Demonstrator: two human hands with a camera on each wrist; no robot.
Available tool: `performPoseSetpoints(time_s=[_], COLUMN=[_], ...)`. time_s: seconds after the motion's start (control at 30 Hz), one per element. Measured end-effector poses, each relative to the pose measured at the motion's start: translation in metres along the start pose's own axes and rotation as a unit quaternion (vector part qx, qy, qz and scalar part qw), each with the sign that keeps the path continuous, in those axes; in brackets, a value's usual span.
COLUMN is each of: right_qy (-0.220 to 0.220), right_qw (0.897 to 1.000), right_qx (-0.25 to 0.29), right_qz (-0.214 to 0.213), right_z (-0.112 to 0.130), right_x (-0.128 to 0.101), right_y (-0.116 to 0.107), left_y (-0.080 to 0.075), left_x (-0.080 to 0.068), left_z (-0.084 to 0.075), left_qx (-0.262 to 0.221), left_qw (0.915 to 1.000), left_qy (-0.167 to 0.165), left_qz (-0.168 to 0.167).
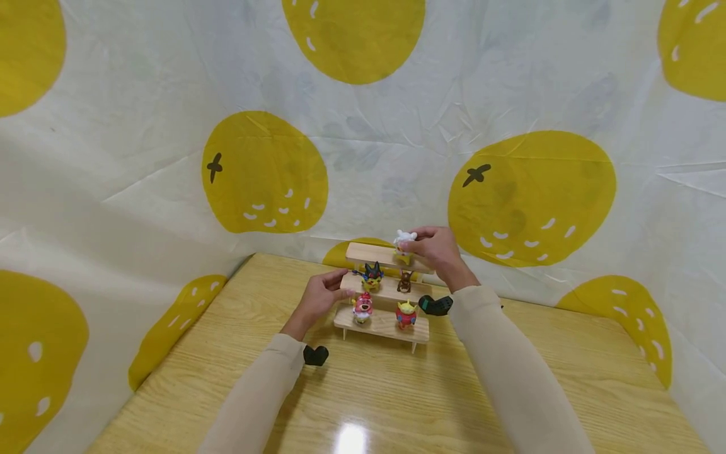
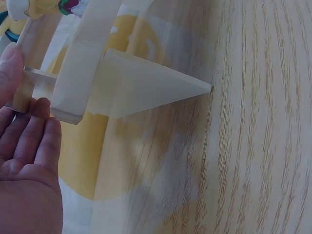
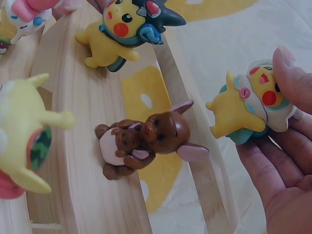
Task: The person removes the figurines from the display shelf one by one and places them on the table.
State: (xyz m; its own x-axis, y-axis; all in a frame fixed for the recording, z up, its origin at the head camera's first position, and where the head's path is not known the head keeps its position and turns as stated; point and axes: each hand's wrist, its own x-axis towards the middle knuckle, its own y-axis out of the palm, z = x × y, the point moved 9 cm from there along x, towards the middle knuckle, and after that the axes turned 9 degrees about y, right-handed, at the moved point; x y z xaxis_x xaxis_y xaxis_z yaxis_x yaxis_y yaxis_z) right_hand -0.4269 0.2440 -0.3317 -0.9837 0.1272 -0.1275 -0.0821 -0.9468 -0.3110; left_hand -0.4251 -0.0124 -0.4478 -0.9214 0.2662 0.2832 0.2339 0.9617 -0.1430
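Note:
A three-tier wooden display stand [image 1: 387, 326] stands near the back of the table. My left hand [image 1: 319, 296] holds the left end of its middle tier, thumb above and fingers below the board [image 2: 27, 85]. With thumb and fingers, my right hand [image 1: 438, 249] pinches a yellow figurine in a white hood [image 3: 239, 105] at the top tier's right part, gripping it by its head. On the middle tier are a yellow figurine with a dark-eared hood [image 1: 372, 277] and a brown kangaroo figurine [image 3: 161, 134]. Below sit a pink bear figurine [image 1: 363, 309] and a three-eyed alien figurine [image 1: 406, 315].
The wood-grain table [image 1: 363, 391] runs back to a white cloth [image 1: 386, 170] printed with large yellow fruit, hanging behind and at the sides. Pointed legs [image 2: 151, 83] hold up the stand's tiers. A black device [image 1: 435, 306] sits at my right wrist.

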Motion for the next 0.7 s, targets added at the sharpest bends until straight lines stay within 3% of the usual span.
performPoseSetpoints(time_s=[0.37, 0.7], right_qy=[-0.006, -0.011], right_qw=[1.0, 1.0], right_qx=[0.023, -0.004], right_qz=[0.014, 0.018], right_z=[-0.004, -0.008], right_x=[0.001, 0.002], right_y=[-0.009, -0.021], left_y=[0.001, 0.0], left_x=[0.001, 0.002], left_z=[0.001, 0.004], left_qx=[-0.001, 0.002], left_qw=[1.0, 1.0], left_qy=[0.006, -0.001], left_qz=[0.003, 0.002])
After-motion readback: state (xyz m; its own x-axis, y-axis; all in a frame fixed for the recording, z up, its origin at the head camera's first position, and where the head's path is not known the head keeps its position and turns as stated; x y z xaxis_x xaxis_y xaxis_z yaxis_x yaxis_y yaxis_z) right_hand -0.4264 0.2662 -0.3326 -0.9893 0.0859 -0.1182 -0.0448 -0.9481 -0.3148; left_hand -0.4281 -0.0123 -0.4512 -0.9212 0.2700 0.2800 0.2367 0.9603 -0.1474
